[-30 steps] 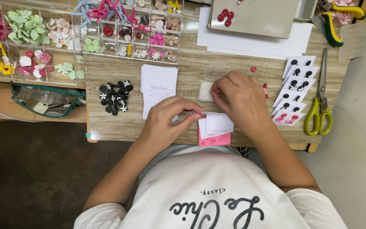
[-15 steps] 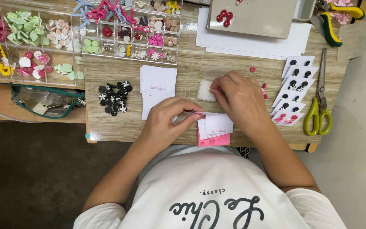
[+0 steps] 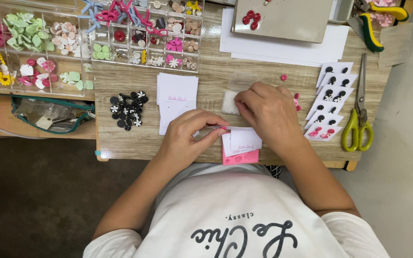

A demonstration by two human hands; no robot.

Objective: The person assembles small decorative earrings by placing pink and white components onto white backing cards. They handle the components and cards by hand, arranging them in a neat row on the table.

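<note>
Now, line by line:

Landmark: the pale wooden worktop (image 3: 135,138), with a rough grain.

Done: six small white paper cards (image 3: 330,99) lie fanned out at the right side of the worktop, each with a pair of little studs, most black and the lowest ones pink.

Left to do: a stack of blank white cards (image 3: 177,91) sits mid-worktop, and a heap of round black flower studs (image 3: 127,111) lies left of it. It looks like a good part is still to go.

Left hand (image 3: 187,138): closed in a pinch on the small white card (image 3: 242,139) at the front edge of the worktop.

Card: thin, flat, on a pink card (image 3: 240,157).

Right hand (image 3: 268,112): curled, fingertips down by a small clear bag (image 3: 230,101); I cannot tell if it holds anything.

Far side: clear plastic boxes (image 3: 72,62) of bright bits.

Right edge: green-handled scissors (image 3: 357,119).
</note>
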